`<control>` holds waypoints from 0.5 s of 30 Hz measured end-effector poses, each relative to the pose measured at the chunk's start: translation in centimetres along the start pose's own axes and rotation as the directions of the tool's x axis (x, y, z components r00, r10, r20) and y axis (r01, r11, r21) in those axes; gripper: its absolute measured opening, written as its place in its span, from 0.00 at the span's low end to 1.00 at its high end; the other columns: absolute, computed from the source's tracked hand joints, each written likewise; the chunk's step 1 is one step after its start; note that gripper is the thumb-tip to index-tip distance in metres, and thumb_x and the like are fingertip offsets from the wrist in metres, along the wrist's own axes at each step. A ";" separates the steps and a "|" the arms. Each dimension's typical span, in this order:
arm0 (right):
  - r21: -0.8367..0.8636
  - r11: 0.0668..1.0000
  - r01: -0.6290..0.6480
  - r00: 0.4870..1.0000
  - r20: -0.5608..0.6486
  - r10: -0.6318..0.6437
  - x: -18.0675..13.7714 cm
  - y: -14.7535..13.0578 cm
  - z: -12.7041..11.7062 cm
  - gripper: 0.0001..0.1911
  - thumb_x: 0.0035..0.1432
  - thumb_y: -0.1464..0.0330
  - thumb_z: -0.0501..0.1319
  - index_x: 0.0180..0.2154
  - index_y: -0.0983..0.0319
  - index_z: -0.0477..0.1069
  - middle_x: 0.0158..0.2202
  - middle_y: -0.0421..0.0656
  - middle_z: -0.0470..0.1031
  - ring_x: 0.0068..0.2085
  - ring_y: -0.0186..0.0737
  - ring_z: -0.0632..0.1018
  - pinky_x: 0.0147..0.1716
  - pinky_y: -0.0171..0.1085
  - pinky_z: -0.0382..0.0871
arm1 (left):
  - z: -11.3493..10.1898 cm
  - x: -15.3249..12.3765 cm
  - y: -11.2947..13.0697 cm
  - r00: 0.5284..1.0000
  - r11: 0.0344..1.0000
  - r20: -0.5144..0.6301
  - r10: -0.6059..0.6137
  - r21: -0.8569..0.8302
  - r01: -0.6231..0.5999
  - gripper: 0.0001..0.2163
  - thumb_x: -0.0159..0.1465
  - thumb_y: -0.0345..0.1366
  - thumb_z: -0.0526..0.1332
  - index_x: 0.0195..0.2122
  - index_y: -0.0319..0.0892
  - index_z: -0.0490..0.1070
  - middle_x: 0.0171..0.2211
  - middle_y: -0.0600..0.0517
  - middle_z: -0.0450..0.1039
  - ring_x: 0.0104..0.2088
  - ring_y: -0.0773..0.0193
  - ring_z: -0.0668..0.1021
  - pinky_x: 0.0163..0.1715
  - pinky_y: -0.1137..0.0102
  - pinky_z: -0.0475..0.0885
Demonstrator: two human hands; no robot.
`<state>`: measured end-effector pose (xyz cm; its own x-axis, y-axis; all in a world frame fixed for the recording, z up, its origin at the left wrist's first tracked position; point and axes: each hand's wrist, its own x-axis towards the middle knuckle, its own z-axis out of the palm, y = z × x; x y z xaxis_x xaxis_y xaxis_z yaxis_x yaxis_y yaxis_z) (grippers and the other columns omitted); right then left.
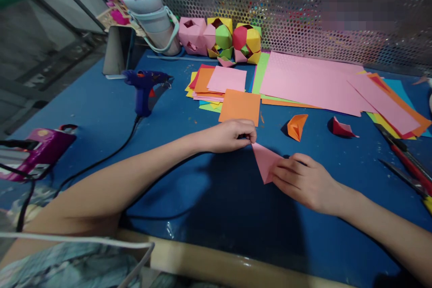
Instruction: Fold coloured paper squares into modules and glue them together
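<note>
Pink paper triangle [264, 162], far corner pinched by left hand [232, 136], right corner apparently gripped by right hand [308, 182]; could be creased askew if pulled unevenly.

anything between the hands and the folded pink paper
Nothing visible does. The left hand pinches the folded pink paper at its upper-left tip, and the right hand touches its right side. The orange square lies beyond, not between.
</note>
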<state>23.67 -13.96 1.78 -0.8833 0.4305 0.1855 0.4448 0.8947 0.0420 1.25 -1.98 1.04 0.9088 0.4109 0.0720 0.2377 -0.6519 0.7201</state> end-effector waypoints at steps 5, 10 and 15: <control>-0.004 1.000 0.004 1.000 -0.019 -0.005 0.0 0.1 0.1 0.19 0.64 0.75 0.43 0.37 0.61 0.73 0.43 0.43 0.75 0.45 0.42 0.70 0.40 0.43 0.59 | 0.0 0.0 0.0 1.000 1.000 0.005 0.007 -0.005 -0.007 0.08 0.57 0.23 0.52 0.29 0.39 0.68 0.32 0.51 0.67 0.34 0.67 0.71 0.37 0.73 0.65; 0.006 1.000 0.025 0.999 -0.023 -0.025 0.0 0.1 -0.1 0.19 0.63 0.76 0.43 0.37 0.63 0.72 0.41 0.44 0.75 0.45 0.44 0.71 0.39 0.43 0.59 | 0.0 -0.1 0.0 1.000 1.000 0.011 0.005 -0.002 -0.005 0.08 0.57 0.22 0.52 0.29 0.39 0.67 0.32 0.51 0.67 0.34 0.67 0.70 0.37 0.74 0.65; 0.026 1.000 -0.003 1.000 0.015 0.003 0.0 -0.2 -0.1 0.16 0.63 0.74 0.45 0.39 0.64 0.72 0.42 0.46 0.75 0.44 0.44 0.71 0.40 0.43 0.58 | 0.0 -0.1 0.0 1.000 1.000 0.007 0.012 0.010 -0.012 0.08 0.56 0.22 0.52 0.29 0.39 0.68 0.32 0.51 0.67 0.34 0.68 0.71 0.37 0.74 0.65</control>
<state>23.55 -14.17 1.86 -0.8841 0.4348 0.1713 0.4438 0.8960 0.0162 1.15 -2.03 1.06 0.9142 0.3982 0.0760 0.2297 -0.6633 0.7122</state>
